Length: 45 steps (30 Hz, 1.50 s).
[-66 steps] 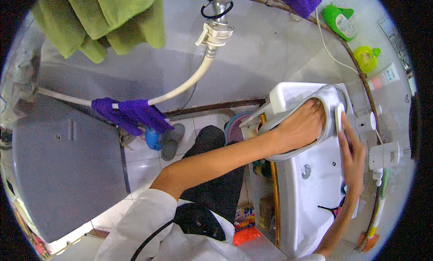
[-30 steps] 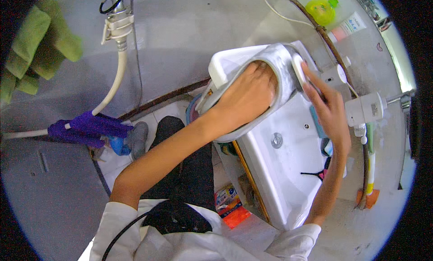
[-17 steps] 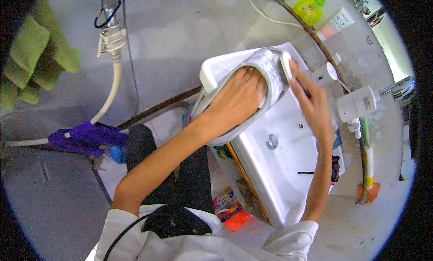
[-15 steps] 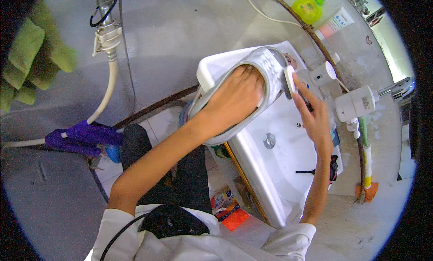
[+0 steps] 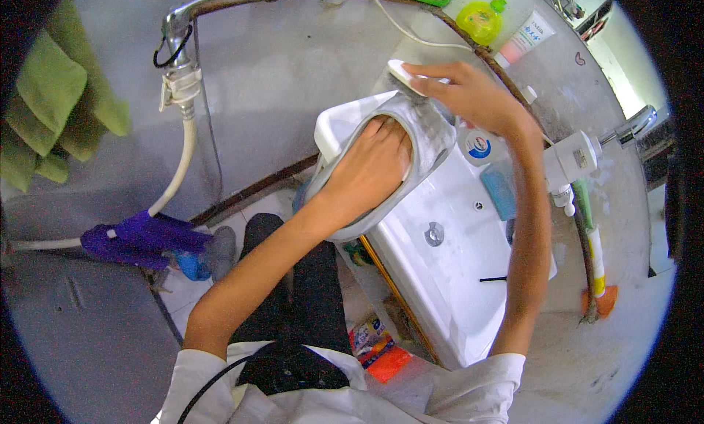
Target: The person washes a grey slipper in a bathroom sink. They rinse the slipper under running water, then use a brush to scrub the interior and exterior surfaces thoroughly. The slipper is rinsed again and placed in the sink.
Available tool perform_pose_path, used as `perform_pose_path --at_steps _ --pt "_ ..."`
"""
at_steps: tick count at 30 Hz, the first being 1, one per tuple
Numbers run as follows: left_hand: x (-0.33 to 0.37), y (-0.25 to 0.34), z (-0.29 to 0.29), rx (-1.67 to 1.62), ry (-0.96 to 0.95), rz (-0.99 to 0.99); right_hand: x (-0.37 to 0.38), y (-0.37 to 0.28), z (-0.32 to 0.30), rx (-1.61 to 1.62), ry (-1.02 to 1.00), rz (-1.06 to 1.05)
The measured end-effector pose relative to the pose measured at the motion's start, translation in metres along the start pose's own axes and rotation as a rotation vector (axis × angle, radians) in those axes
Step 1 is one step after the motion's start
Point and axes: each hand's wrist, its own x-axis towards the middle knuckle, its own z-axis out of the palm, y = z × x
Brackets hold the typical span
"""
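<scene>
My left hand (image 5: 370, 171) is inside the oval opening of a grey shoe (image 5: 434, 138), fingers bent and pressed against its inner front, the tips partly hidden. Over the far-left corner of the sink, the shoe lies tilted, with whitish suds on its toe part. In my right hand (image 5: 469, 94) I grip a white scrub brush (image 5: 403, 74) with dark bristles. Its bristles are at the far end of the shoe's toe. My right forearm crosses above the right side of the white sink (image 5: 407, 266).
A blue sponge (image 5: 499, 191) and a container with a round blue-and-white label (image 5: 478, 145) stand along the sink's right side, near a white tap fitting (image 5: 576, 159). A yellow bottle (image 5: 479, 22) and a tube (image 5: 526, 39) are behind. A hose (image 5: 185, 153) hangs left, above purple cloth (image 5: 143, 239).
My right hand has swept the brush from the toe's right side up and left to its far end. The sponge and labelled container have come into sight. The shoe stays nearly in place.
</scene>
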Motion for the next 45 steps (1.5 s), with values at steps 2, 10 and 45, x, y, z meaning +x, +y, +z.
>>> perform_pose_path --at_steps 2,10,45 --pt "-0.003 0.003 0.002 -0.034 0.030 -0.021 -0.026 -0.015 -0.012 0.010 -0.057 0.074" --pt "-0.004 0.001 -0.001 0.029 0.044 -0.009 -0.031 -0.016 0.008 -0.008 0.033 -0.118" --pt "-0.001 -0.001 -0.014 -0.108 -0.312 0.188 -0.275 0.129 0.108 0.671 0.050 0.513"
